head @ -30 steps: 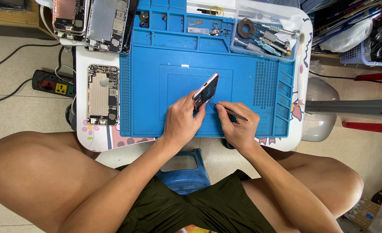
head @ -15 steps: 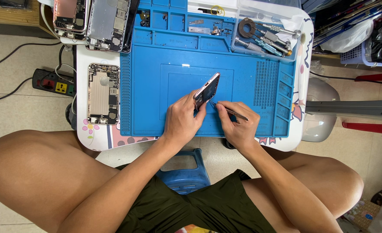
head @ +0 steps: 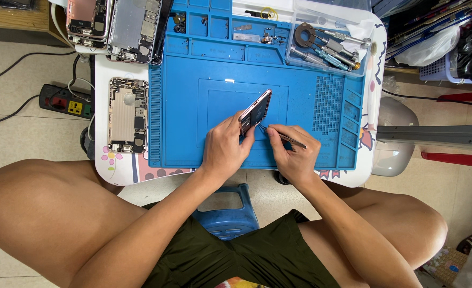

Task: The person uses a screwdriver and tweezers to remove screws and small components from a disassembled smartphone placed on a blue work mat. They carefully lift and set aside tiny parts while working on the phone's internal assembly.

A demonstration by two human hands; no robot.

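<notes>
My left hand (head: 226, 146) pinches the phone frame (head: 256, 111) by its near end, tilting it up on edge over the middle of the blue work mat (head: 193, 138). My right hand (head: 294, 154) closes around thin tweezers (head: 285, 137), tips touching the frame's near right side. Far right sits a clear tray of tools (head: 326, 45); an opened phone (head: 127, 114) lies left of the mat.

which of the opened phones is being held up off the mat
The phone tilted on edge in the left hand; the other opened phones lie flat left of the blue mat.
</notes>
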